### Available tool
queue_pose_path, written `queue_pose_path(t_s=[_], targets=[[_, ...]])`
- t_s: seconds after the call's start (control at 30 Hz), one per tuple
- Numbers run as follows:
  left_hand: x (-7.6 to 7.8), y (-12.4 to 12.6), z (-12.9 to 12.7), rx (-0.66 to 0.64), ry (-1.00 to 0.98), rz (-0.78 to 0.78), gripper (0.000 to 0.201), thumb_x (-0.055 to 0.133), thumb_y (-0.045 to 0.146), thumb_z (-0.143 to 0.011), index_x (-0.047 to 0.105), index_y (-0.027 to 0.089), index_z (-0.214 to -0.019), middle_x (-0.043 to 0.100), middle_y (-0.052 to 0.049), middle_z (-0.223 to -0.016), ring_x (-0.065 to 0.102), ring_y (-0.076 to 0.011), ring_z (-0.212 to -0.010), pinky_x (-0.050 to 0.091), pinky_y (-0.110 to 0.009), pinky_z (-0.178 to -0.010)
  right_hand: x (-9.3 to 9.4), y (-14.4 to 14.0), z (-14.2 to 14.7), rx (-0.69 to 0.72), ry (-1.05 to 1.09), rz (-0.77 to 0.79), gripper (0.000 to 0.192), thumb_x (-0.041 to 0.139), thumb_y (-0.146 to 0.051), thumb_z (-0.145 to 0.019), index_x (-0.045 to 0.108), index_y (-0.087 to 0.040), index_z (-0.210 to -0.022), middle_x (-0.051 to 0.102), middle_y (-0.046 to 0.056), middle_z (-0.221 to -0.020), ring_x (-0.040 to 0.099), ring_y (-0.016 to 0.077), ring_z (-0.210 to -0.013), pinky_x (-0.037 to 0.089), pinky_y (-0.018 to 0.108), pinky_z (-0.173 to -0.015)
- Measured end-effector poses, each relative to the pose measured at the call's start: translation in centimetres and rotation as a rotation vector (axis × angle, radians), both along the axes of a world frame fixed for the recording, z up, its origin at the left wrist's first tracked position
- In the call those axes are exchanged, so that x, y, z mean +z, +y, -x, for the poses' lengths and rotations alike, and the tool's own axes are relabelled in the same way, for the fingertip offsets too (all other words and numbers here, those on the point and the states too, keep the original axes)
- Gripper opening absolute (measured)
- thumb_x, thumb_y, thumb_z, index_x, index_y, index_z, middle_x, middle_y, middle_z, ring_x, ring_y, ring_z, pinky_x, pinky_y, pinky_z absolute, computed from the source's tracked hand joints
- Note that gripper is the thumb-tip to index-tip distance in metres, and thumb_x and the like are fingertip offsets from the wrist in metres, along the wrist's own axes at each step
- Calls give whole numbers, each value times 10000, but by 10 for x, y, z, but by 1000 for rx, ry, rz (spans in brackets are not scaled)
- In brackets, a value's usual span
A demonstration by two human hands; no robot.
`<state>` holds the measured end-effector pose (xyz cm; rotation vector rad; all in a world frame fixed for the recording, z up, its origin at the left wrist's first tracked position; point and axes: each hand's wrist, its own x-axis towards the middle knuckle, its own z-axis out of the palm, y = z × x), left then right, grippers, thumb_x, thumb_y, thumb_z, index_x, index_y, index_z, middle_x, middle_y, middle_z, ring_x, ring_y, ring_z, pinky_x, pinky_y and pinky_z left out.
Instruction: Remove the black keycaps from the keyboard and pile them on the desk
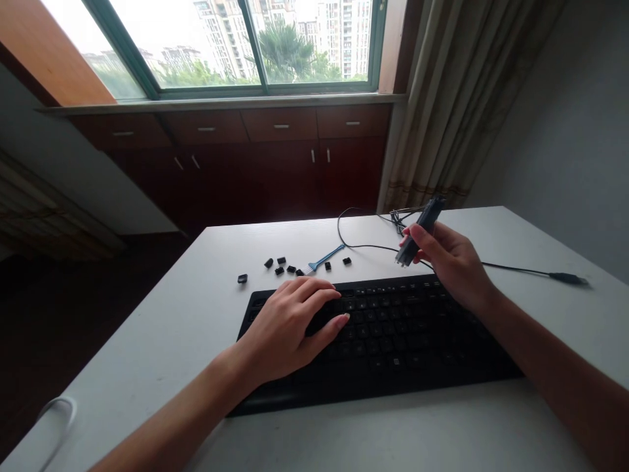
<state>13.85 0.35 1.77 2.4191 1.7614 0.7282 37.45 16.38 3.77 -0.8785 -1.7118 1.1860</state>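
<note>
A black keyboard (383,341) lies on the white table. My left hand (299,321) rests over its left part, fingers stretched out and thumb apart, covering many of the keys there. My right hand (449,262) is closed around a dark bar-shaped tool (426,226) with small metal prongs at its lower end. The tool is tilted, held above the keyboard's back edge and apart from the keys. Several loose black keycaps (281,260) are scattered behind the keyboard. Among them lies a small blue brush (327,256) with pale bristles.
A thin black cable (363,246) loops across the back of the table (187,314), ending in a plug (567,278) at the right. A white cord (73,410) hangs over the left edge. Beyond stand wooden cabinets (246,183) beneath a window, with a curtain (442,98) beside them.
</note>
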Motion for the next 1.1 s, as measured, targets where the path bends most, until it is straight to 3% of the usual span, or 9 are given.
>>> queue_pose_path(t_s=[0.33,0.57,0.73,0.93,1.1], targets=[[1,0,0,5,16,3,298,568,391,-956,633,219,-1190,650,-78,-1209,586,-253,-1113,520,-455,-950,-1,-6,4,48,-38,-42,338,634,-533,-890,689,-212,-983,680,23,-841,603,138,-714,513,262,-642],[2,-1,-1,2,7,-1,292,558,390,-962,640,213,-1179,649,-89,-1207,584,-263,-1115,503,-478,-970,-8,-7,3,140,-63,-72,321,651,-502,-888,673,-224,-1046,707,48,-973,683,200,-843,555,333,-753],[0,-1,-1,3,-1,11,302,547,402,-969,630,213,-1189,645,-79,-1216,574,-252,-1121,490,-468,-974,10,5,9,216,-98,-134,315,640,-489,-901,673,-209,-1040,701,46,-919,678,200,-822,562,341,-739],[0,0,-1,8,-9,7,293,539,414,-971,632,218,-1168,642,-78,-1208,567,-255,-1121,476,-472,-976,35,12,33,407,-316,-386,299,641,-458,-904,680,-189,-1029,724,52,-950,694,207,-863,556,346,-803],[0,-1,-2,9,-10,16,289,536,409,-971,626,220,-1170,638,-76,-1214,566,-254,-1114,469,-471,-972,36,1,46,557,-504,-459,281,654,-444,-894,671,-193,-1020,739,32,-882,707,173,-781,542,264,-654]])
